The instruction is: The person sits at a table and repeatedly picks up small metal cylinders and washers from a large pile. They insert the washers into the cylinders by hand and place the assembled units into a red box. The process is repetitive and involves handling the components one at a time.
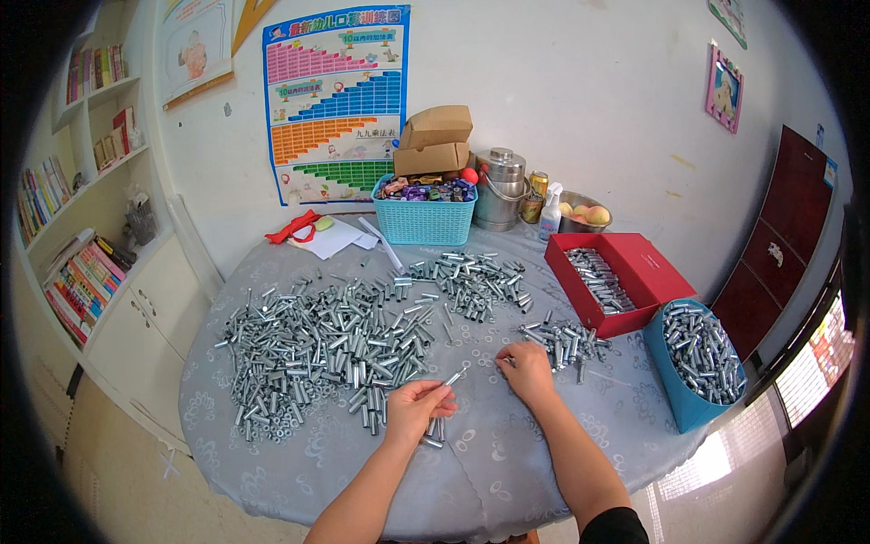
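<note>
Sleeves | my left hand is pinching one small metal sleeve just above the desk, beside the big pile of sleeves | my right hand is resting curled, fingertips touching the smaller heap, grip unclear | risk, I judge: the slick sleeve is slipping and rolling off the desk edge

we see our two forearms coming in from the lower edge, both bare from wrist to elbow. our left hand wears no glove, ring or watch that we can make out, and neither does our right hand. a short black fabric sleeve shows at the right upper arm.
</note>
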